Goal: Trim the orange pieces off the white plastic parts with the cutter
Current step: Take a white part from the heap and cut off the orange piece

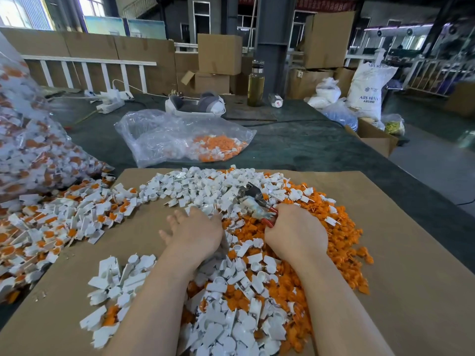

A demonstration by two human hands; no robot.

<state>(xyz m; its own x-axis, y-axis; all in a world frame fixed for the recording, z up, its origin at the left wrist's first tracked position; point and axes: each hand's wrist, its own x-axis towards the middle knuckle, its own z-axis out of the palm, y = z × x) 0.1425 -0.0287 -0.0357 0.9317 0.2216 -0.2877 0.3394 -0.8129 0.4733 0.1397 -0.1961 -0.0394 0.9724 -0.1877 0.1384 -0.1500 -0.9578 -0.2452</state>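
On the brown cardboard sheet (401, 253) lies a big heap of trimmed white plastic parts (205, 188) and loose orange pieces (341, 240). My right hand (295, 232) grips the red handles of the metal cutter (253, 201), whose jaws point up and left over the heap. My left hand (195, 229) lies palm down at the heap's left edge, fingers spread and touching the white parts. To the left sprawls a pile of untrimmed white parts with orange pieces attached (59, 219).
A large clear bag of untrimmed parts (28, 140) bulges at the far left. Another clear bag (180, 137) holding orange and white pieces lies behind the cardboard. A bottle (255, 83), a power strip (110, 98), cardboard boxes and sacks stand at the back of the dark table.
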